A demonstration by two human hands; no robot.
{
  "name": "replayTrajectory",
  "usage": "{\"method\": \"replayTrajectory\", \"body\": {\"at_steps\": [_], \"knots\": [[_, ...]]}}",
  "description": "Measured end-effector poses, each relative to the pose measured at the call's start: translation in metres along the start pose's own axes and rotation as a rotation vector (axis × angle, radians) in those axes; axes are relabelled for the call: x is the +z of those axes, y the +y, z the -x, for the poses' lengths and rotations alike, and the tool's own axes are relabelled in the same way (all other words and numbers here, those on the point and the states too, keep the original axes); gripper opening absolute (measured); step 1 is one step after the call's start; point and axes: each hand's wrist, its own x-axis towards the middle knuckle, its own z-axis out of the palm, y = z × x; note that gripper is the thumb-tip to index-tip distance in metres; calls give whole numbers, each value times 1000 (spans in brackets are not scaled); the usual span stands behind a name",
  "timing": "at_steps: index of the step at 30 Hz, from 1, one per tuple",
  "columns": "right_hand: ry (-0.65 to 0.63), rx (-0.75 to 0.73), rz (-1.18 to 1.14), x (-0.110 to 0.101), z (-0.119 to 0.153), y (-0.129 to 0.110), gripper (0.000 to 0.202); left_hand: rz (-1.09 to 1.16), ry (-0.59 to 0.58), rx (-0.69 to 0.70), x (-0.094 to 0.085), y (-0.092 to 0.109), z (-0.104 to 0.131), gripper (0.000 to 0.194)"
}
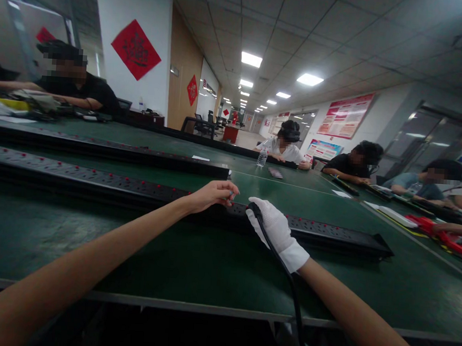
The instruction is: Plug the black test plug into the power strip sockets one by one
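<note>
A long black power strip [142, 190] with red dots and socket slots runs across the table in front of me. Just above it, my bare left hand [212, 195] is closed with its fingertips together; something small and pale may be between them, too small to name. My right hand [273, 224], in a white glove, is wrapped round a black plug [254, 206] held at the strip's top face. From this plug a black cord [283, 266] runs down over the table's front edge. Whether the plug sits in a socket is hidden by the glove.
A second black strip [98, 147] lies behind the first on the green table [149, 262]. Farther back stand a clear water bottle [262, 157] and a small patterned packet [275, 173]. Several people sit around the table; red parts [429, 226] lie at the right.
</note>
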Motion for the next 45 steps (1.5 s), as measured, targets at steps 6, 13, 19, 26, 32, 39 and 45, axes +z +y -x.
{"method": "replayTrajectory", "body": {"at_steps": [6, 13, 19, 26, 32, 39, 45], "knots": [[8, 2, 1, 0, 0, 0, 32, 11, 17, 10, 2, 3, 1, 13], [8, 9, 15, -2, 0, -1, 31, 20, 20, 21, 4, 5, 1, 17], [7, 13, 12, -2, 0, -1, 32, 61, 23, 19, 2, 2, 0, 16], [7, -6, 21, -2, 0, 0, 31, 85, 59, 5, 2, 1, -1, 16], [17, -8, 53, -1, 0, 3, 34, 97, 50, 0, 0, 0, -2, 20], [57, -99, 195, 3, 1, 10, 35, 113, -5, 15, -3, -3, -2, 19], [118, -126, 226, -11, -6, 8, 38, 122, 42, 26, 0, 1, 1, 16]]}}
